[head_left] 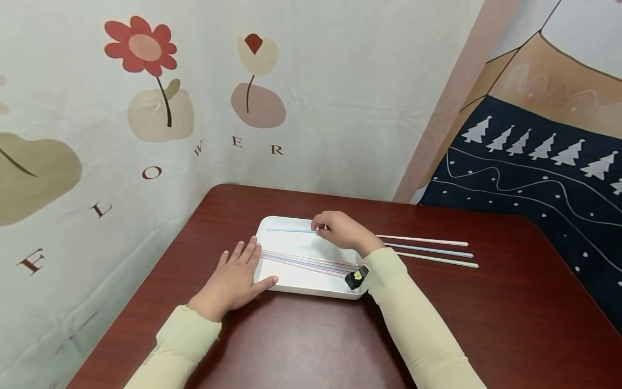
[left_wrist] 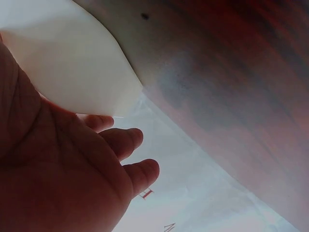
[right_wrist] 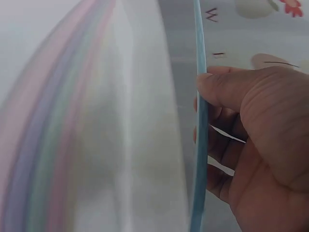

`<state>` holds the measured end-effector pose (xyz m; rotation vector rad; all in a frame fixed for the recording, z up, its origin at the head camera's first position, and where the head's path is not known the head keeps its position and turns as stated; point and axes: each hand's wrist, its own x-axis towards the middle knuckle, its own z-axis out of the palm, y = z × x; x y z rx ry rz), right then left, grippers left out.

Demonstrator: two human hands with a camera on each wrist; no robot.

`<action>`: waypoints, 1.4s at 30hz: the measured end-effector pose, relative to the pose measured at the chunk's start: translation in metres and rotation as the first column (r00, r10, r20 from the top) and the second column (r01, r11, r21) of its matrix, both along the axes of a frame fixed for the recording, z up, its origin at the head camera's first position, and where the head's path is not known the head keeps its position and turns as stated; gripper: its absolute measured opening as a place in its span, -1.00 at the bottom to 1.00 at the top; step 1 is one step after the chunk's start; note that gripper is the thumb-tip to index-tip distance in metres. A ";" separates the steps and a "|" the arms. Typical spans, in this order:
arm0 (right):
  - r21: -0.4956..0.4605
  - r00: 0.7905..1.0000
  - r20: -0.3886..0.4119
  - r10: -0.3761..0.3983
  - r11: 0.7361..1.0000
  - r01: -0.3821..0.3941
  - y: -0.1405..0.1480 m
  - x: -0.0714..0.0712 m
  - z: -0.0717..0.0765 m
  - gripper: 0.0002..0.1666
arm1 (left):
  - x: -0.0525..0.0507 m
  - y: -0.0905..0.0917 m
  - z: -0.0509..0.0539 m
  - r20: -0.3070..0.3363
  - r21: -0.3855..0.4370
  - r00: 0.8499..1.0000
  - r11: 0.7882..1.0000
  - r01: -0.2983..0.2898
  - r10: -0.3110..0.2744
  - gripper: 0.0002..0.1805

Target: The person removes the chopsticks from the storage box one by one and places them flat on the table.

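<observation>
My right hand [head_left: 344, 230] pinches a long, thin light-blue strip [right_wrist: 200, 145] between thumb and fingers, above the far side of a white tray [head_left: 311, 289]. In the head view the blue strip [head_left: 291, 230] extends leftward from the fingertips. My left hand [head_left: 232, 283] rests with spread, straight fingers at the tray's left edge. In the left wrist view its palm [left_wrist: 58, 154] shows beside the white tray wall [left_wrist: 87, 67]. Several pastel strips [head_left: 306, 262] lie lengthwise in the tray, their right ends partly behind my right wrist.
Right of the tray, a whitish strip [head_left: 427, 240], a blue one [head_left: 432, 250] and a pale green one [head_left: 442, 260] lie on the dark red table [head_left: 316, 340], left ends hidden by my arm. A flower-print cloth [head_left: 340, 108] hangs behind. A small black device [head_left: 356, 277] sits on my right wrist.
</observation>
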<state>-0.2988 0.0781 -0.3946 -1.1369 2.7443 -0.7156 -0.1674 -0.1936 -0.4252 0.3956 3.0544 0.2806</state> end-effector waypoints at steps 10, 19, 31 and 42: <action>-0.092 0.995 -0.092 -0.028 0.996 0.020 0.037 0.009 0.016 -0.80 | 0.004 -0.003 0.001 0.004 0.002 1.000 1.000 -0.004 0.004 0.08; -0.052 0.982 -0.061 -0.180 0.983 0.177 0.104 0.015 0.007 -0.82 | 0.003 0.001 0.006 0.009 -0.009 1.000 1.000 -0.005 0.005 0.04; 0.012 0.965 -0.133 -0.224 0.974 0.228 0.186 0.037 -0.006 -0.83 | 0.004 -0.001 0.002 -0.019 0.004 1.000 1.000 0.012 -0.012 0.10; 0.042 0.950 -0.154 -0.272 0.959 0.281 0.217 0.055 -0.005 -0.80 | 0.001 0.001 0.004 -0.025 0.015 0.999 1.000 0.027 -0.026 0.10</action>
